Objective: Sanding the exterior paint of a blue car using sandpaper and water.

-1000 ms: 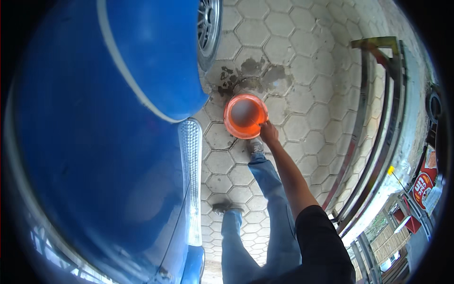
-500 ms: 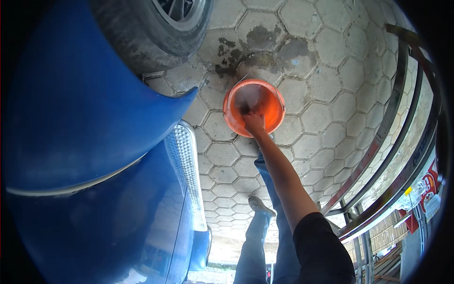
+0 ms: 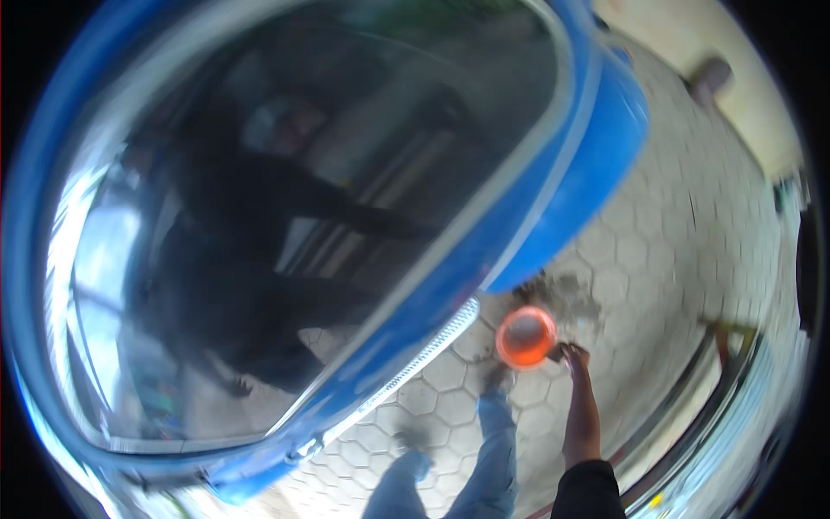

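My right hand point(image 3: 577, 355) is beside the right rim of an orange bucket point(image 3: 507, 353). Its fingers are closed around a small dark object point(image 3: 558, 352), too blurred to name, which appears level with the bucket's edge. Greyish, cloudy liquid point(image 3: 526, 329) shows inside the bucket, which stands on the paving close to my foot. My left hand is out of sight.
A blue vehicle with a large dark window point(image 3: 363, 156) fills the left. A perforated metal step point(image 3: 424, 355) runs along its lower side. Hexagonal pavers point(image 3: 631, 251) cover the ground, with a dark wet patch point(image 3: 571, 298). Metal rails point(image 3: 683, 406) curve at right.
The view has swung up and left onto the vehicle's window. My right hand has come out of the bucket and now holds a dark object beside its rim.
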The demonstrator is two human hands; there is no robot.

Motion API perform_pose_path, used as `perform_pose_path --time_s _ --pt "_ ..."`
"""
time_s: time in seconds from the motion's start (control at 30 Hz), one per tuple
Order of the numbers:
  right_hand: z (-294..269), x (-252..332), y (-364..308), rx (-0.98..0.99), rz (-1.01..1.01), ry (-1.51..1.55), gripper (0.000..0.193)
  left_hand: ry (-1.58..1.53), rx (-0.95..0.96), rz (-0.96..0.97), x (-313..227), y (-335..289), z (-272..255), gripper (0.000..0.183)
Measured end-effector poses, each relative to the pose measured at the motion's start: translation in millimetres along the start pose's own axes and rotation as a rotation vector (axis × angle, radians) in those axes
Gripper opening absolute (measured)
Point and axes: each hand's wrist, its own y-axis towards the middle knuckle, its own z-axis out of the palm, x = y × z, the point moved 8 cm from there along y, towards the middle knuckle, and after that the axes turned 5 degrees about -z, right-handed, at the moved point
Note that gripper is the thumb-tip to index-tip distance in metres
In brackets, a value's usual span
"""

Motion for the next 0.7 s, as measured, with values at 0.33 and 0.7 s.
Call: perform_pose_path --time_s 0.33,0.7 --pt "186.7 161.5 -341.3 0.463 -0.068 0.485 0.022 -0.716 0.236 -0.077 299.6 43.8 131.2 0.033" --pt "376.8 213.5 -752.6 1.059 0.167 1.093 0.052 -0.897 -0.024 0.455 278.6 96.1 -45.1 0.030"
